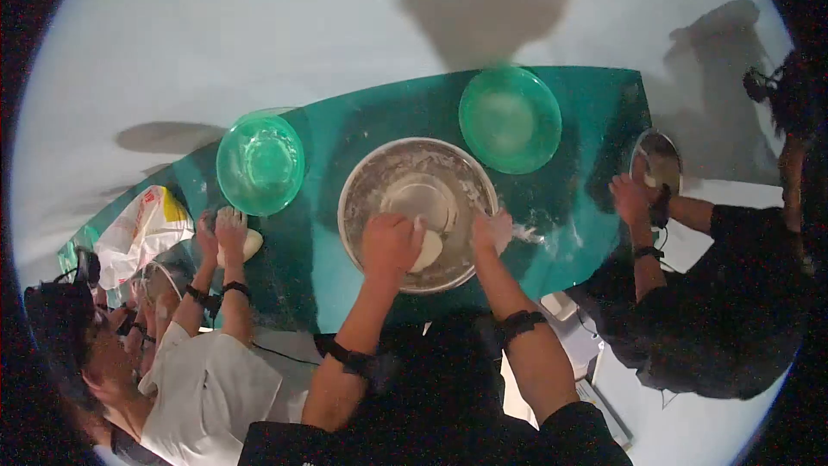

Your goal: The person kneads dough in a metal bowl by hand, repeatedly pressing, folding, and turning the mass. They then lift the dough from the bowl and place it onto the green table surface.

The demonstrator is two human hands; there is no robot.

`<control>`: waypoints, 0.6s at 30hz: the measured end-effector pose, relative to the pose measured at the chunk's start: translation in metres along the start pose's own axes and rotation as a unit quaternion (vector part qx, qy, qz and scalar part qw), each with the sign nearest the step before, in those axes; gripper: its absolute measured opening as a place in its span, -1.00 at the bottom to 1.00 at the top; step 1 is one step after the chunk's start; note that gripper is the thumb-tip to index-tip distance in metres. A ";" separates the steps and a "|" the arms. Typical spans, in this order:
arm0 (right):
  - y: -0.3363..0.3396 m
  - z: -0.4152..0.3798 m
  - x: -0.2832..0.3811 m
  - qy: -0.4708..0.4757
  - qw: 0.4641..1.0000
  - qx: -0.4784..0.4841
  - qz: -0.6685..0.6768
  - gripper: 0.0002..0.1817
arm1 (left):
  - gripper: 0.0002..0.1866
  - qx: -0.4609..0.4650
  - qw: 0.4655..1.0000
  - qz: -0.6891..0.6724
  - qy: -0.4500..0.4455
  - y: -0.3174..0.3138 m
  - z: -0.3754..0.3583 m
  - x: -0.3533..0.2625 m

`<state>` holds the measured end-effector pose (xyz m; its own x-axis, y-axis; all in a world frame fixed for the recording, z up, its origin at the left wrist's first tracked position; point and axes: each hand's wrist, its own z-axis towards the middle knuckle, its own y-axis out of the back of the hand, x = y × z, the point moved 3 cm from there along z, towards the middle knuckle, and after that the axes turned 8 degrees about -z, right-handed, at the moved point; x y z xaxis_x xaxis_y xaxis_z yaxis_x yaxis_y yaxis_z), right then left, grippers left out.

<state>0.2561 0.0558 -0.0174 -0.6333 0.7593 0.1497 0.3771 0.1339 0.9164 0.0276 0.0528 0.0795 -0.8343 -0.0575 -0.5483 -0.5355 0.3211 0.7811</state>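
The steel bowl stands on the green worktop. Clock positions take the bowl as centre, with 12 at the far side. The dough lies inside the bowl, near 6 o'clock. The left hand, fingers bent, touches the dough on its 9 o'clock side; whether it grips cannot be told. The right hand grips the bowl's rim between 3 and 4 o'clock. One green basin stands between 1 and 2 o'clock; a second basin stands near 10 o'clock. At 9 o'clock, a co-worker's hands rest on another dough piece, with a bag beyond. At 3 o'clock, another co-worker's hands are at a small bowl.
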 end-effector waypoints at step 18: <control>0.017 -0.011 0.014 0.054 0.994 -0.047 0.080 -0.43 | -0.38 0.127 0.935 0.064 -0.326 -0.048 0.040 0.032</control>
<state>0.2460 0.0622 0.0043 -0.6414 0.6921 0.3310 0.4173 -0.0472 0.9075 0.0317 0.0736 0.0123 -0.5884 0.5575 -0.5856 -0.3199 0.5046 0.8019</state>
